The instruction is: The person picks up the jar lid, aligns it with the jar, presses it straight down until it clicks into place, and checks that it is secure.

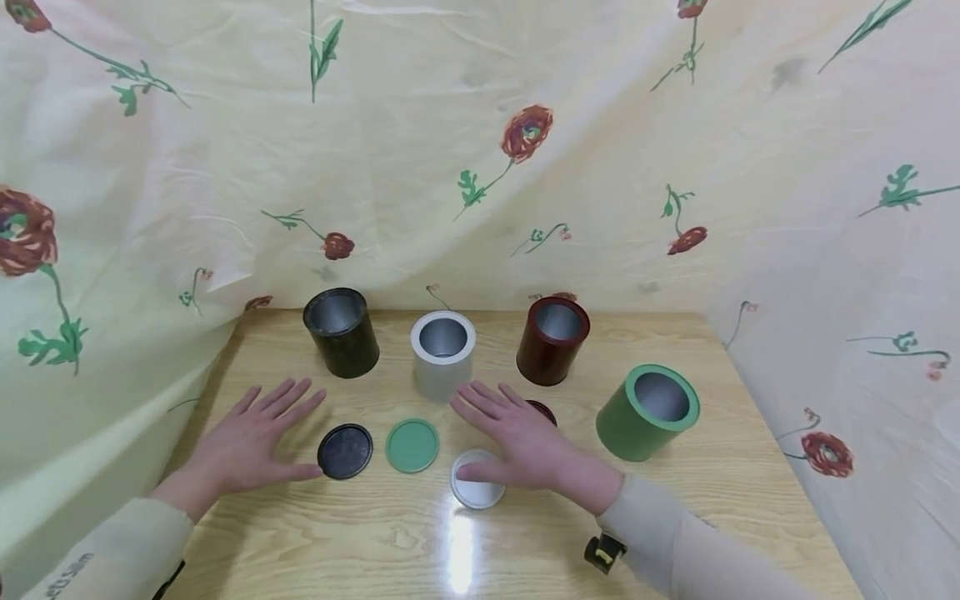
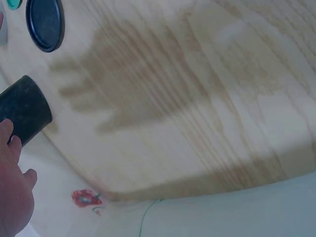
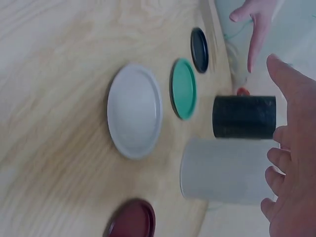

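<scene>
Hovering flat and released, right hand point(image 1: 525, 442) half-hides the red lid point(image 3: 131, 220), fully visible from the wrist.

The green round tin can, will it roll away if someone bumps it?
Probably not far. The green round tin can stands upright on its flat bottom on the wooden table, so a bump would more likely slide or tip it. It looks empty with its lid off, so likely light. Once tipped, its round wall could roll.
</scene>
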A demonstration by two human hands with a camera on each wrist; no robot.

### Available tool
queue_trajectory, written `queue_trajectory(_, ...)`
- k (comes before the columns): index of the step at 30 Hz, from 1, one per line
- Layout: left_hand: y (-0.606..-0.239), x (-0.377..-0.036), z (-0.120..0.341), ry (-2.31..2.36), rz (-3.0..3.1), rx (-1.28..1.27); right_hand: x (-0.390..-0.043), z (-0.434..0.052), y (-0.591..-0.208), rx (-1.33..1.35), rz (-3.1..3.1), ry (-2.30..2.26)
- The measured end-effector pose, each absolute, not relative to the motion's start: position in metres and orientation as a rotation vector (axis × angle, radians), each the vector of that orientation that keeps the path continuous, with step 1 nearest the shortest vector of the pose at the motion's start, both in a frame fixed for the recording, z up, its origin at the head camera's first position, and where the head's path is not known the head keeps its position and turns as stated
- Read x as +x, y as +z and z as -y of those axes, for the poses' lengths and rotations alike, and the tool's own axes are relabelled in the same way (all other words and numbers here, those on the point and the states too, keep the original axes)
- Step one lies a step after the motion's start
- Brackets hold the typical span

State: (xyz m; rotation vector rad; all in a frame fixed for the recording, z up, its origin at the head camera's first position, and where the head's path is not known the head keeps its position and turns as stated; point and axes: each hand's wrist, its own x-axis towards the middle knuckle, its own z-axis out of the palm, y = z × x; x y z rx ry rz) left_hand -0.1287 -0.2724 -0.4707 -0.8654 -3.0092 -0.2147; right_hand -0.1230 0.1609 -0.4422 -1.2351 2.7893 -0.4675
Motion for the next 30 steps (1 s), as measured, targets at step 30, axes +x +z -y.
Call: queue_trajectory(30,-0.508,-0.119,0.275,-0.254,3.082,-0.759,-0.124,-0.059,-0.487,-1.257,-2.697,-0.332)
